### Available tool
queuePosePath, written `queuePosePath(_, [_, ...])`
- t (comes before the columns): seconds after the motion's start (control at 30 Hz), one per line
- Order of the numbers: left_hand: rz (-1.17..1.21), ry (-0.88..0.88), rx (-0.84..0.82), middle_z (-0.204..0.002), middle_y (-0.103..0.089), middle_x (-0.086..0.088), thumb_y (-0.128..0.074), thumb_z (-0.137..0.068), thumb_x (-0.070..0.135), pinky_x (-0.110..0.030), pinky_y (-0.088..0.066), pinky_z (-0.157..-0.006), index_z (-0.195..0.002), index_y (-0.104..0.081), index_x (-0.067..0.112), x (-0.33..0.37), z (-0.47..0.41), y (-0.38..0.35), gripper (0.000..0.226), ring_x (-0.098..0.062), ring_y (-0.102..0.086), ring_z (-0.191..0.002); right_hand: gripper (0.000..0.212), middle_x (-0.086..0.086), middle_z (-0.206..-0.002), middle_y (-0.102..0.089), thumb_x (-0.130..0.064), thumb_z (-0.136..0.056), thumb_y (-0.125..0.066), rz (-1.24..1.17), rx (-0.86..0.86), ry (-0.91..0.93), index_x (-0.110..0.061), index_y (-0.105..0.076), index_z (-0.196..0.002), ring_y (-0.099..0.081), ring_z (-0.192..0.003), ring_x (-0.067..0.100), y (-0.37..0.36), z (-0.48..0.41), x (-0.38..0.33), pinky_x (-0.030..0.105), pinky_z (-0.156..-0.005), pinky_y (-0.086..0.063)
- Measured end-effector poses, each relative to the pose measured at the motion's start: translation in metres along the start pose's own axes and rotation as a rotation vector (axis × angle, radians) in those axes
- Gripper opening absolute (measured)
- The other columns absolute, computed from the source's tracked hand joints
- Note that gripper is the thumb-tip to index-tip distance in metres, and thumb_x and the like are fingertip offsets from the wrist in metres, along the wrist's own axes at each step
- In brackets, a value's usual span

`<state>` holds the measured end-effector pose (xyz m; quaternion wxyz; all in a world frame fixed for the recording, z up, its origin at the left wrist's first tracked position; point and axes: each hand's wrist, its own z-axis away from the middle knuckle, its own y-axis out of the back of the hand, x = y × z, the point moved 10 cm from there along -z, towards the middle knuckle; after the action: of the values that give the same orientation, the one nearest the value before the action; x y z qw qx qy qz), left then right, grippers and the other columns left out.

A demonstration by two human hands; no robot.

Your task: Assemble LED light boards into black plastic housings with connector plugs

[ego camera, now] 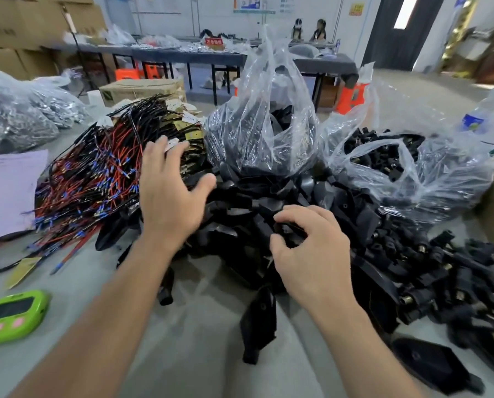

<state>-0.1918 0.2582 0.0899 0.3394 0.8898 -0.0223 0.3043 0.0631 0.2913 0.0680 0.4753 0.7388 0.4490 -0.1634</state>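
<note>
The parts lie sorted into three heaps within easy reach, so each hand can feed from its own side. The left hand (168, 193) hovers with fingers spread and straight, holding nothing, above the wired LED boards (96, 179), probably to draw one out. The right hand (306, 248) curls its fingertips down into the black plastic housings (257, 202); whether they already pinch one piece I cannot tell. The housings are matte, wedge-shaped shells spilling from a clear bag (265, 124) across the middle of the grey table (199, 354). The boards trail red and black leads with blue-sleeved ends, and the connector plugs (429, 271) lie heaped to the right.
</note>
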Motion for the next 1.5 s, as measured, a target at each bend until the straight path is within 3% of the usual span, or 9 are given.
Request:
queuePosePath(0.17, [-0.218,0.163,0.018,-0.16,-0.033,-0.015,-0.075,-0.083,0.051,-0.049,-0.023,-0.125,-0.149,-0.046,0.014,-0.076,-0.081,0.027,0.082,-0.032,-0.024,-0.152,0.048,-0.015,-0.102,-0.074,-0.014,-0.076,-0.074,-0.123,-0.168,0.245,-0.024,-0.073,-0.123,-0.06,-0.095,-0.002,-0.053,-0.041,-0.083,0.001,-0.092,-0.036])
queuePosePath(0.33, [-0.278,0.395,-0.174,-0.166,-0.026,-0.017,-0.083,-0.072,0.062,-0.052,-0.026,-0.123,-0.159,-0.024,0.013,-0.154,-0.152,0.02,0.116,-0.036,-0.024,-0.153,0.061,0.005,-0.136,-0.063,-0.025,-0.089,-0.072,-0.344,-0.618,-0.152,-0.018,-0.052,-0.146,-0.06,-0.12,0.023,-0.177,-0.104,-0.105,0.038,-0.101,-0.05])
queuePosePath(0.47, [-0.217,0.617,-0.418,-0.165,-0.025,-0.022,-0.085,-0.071,0.064,-0.052,-0.034,-0.119,-0.163,-0.007,0.013,-0.196,-0.165,-0.019,0.131,-0.043,-0.033,-0.148,0.027,0.01,-0.109,-0.06,-0.013,-0.092,-0.063,-0.572,-0.726,-0.399,-0.005,-0.063,-0.117,-0.058,-0.098,0.027,-0.253,-0.134,-0.098,0.046,-0.09,-0.057])
queuePosePath(0.53, [-0.375,0.588,-0.366,-0.16,-0.03,-0.021,-0.084,-0.071,0.059,-0.051,-0.04,-0.114,-0.161,-0.015,0.015,-0.201,-0.17,-0.025,0.122,-0.042,-0.04,-0.143,0.003,0.008,-0.092,-0.056,-0.009,-0.093,-0.062,-0.719,-0.714,-0.537,-0.009,-0.061,-0.096,-0.053,-0.085,0.024,-0.279,-0.144,-0.095,0.043,-0.088,-0.055])
queuePosePath(0.83, [-0.191,0.603,-0.1,-0.104,-0.066,-0.015,-0.068,-0.061,0.011,-0.035,-0.053,-0.071,-0.145,-0.043,0.006,-0.213,-0.179,-0.006,0.088,-0.033,-0.064,-0.091,0.042,0.0,-0.085,-0.05,-0.05,-0.092,-0.07,-0.849,-0.821,-0.793,-0.016,-0.057,-0.113,-0.048,-0.067,0.016,-0.325,-0.127,-0.072,0.029,-0.06,-0.044])
queuePosePath(1.03, [0.167,0.618,-0.099,-0.079,-0.054,-0.014,-0.069,-0.052,-0.004,-0.025,-0.04,-0.051,-0.08,-0.057,0.002,-0.167,-0.207,0.044,0.031,-0.025,-0.051,-0.061,0.044,0.002,-0.066,-0.041,-0.053,-0.089,-0.073,-1.026,-0.827,-0.768,-0.015,-0.054,-0.099,-0.033,-0.054,0.015,-0.308,-0.147,-0.106,0.025,-0.053,-0.034])
queuePosePath(1.2, [0.263,0.469,-0.017,-0.096,-0.066,-0.006,-0.07,-0.038,0.012,-0.031,-0.051,-0.061,-0.122,-0.058,0.012,-0.111,-0.186,0.075,0.085,-0.025,-0.064,-0.082,0.092,0.014,-0.128,-0.06,-0.072,-0.07,-0.075,-1.116,-0.865,-0.637,-0.012,-0.052,-0.137,-0.063,-0.105,0.033,-0.27,-0.17,-0.156,0.052,-0.108,-0.048])
queuePosePath(1.4, [-0.144,0.231,-0.326,-0.106,-0.068,-0.008,-0.084,-0.064,0.039,-0.032,-0.044,-0.073,-0.151,-0.031,0.026,-0.071,-0.087,0.027,0.102,-0.033,-0.065,-0.092,0.032,0.008,-0.093,-0.079,-0.038,-0.083,-0.084,-1.06,-0.73,-0.746,-0.01,-0.076,-0.097,-0.075,-0.087,0.026,-0.242,-0.124,-0.133,0.042,-0.085,-0.061])
queuePosePath(1.5, [-0.359,0.143,-0.629,-0.111,-0.071,-0.009,-0.077,-0.062,0.041,-0.034,-0.046,-0.073,-0.159,-0.013,0.032,-0.075,-0.043,0.002,0.117,-0.033,-0.068,-0.101,0.032,0.015,-0.106,-0.078,-0.027,-0.088,-0.079,-1.031,-0.694,-0.923,-0.006,-0.076,-0.112,-0.074,-0.094,0.031,-0.236,-0.063,-0.092,0.045,-0.084,-0.061])
